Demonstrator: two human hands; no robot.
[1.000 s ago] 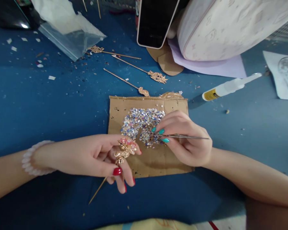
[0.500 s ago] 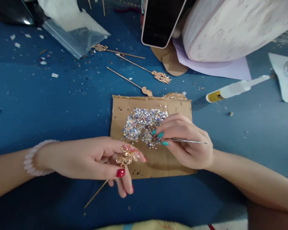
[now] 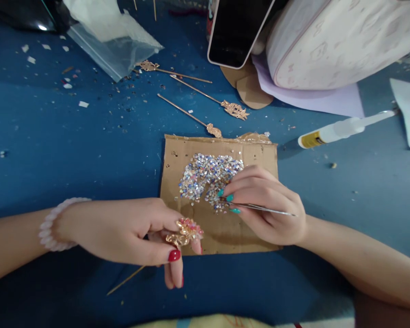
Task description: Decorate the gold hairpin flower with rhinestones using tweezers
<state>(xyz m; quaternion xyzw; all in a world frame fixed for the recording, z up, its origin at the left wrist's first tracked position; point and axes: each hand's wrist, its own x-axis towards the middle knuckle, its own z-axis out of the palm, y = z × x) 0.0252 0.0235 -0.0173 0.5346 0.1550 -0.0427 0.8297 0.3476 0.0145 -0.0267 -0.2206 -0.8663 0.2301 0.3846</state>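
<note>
Head view: one pin in the left hand, one pair of tweezers in the right hand

Three plain pins lie on the worktop, beyond one sheet of cardboard bearing one pile of gems, too many to count. One bottle and one phone are farther off. The held pin has a curling gold head, pink-red stones at its end and a thin stem. Its head sits at the left hand's fingertips, pinched by the thumb; the stem emerges below the hand, slanting lower left. The right hand grips the tweezers, tips at the pile's near edge; whether they hold a gem I cannot tell.
</note>
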